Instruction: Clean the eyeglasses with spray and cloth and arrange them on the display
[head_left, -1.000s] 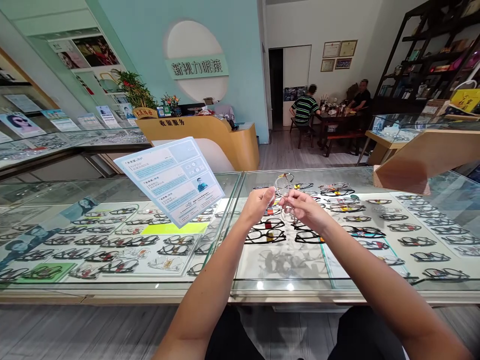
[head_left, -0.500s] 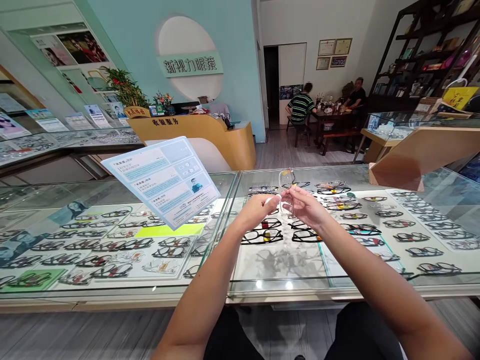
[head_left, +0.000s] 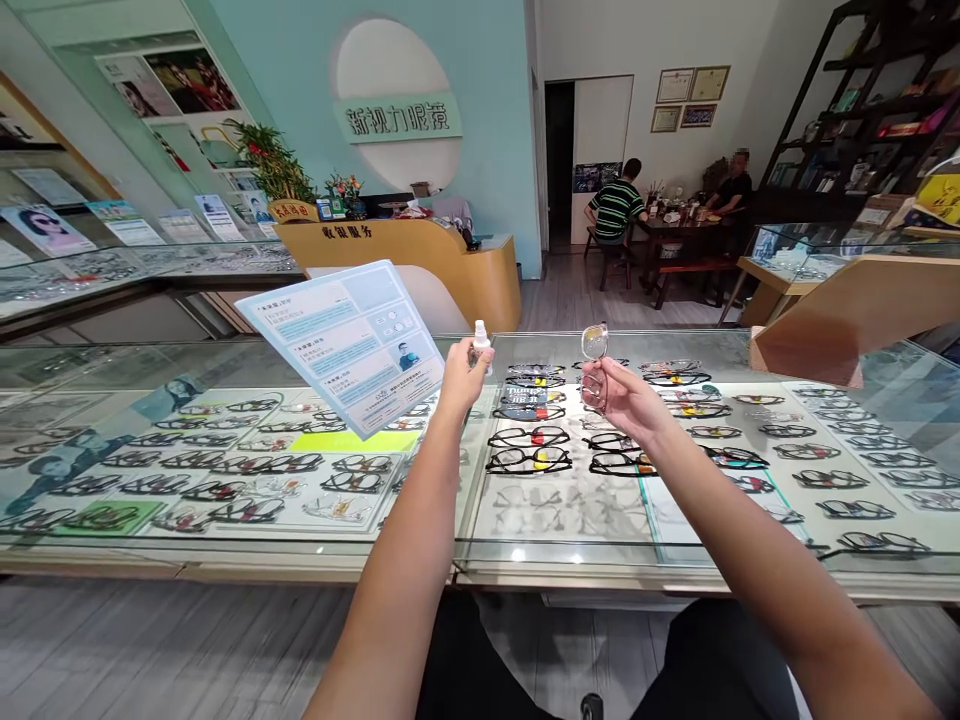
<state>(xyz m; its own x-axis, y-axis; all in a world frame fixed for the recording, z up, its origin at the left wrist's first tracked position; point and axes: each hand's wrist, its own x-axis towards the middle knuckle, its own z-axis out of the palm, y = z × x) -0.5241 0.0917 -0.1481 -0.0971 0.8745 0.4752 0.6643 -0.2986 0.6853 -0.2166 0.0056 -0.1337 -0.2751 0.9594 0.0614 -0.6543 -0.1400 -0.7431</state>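
Observation:
My left hand (head_left: 465, 378) is closed around a small white spray bottle (head_left: 481, 338), held upright above the glass counter. To its right, my right hand (head_left: 624, 398) grips a pair of clear-framed eyeglasses (head_left: 595, 342) turned on end, one lens above the other. The fingers hide part of the frame. Beneath both hands, rows of dark-framed eyeglasses (head_left: 529, 460) with small coloured tags sit in the counter. The bottle and the held eyeglasses are well apart.
A tilted blue-and-white printed sign (head_left: 345, 345) stands on the counter to the left. The glass counter (head_left: 300, 552) spans my front. At the right rises a brown angled board (head_left: 847, 320). Two people sit at a dark table (head_left: 679, 228) in the back.
My left hand has moved left, away from the eyeglasses, and the white bottle now shows upright in it. My right hand has shifted slightly right with the eyeglasses. The view has turned slightly.

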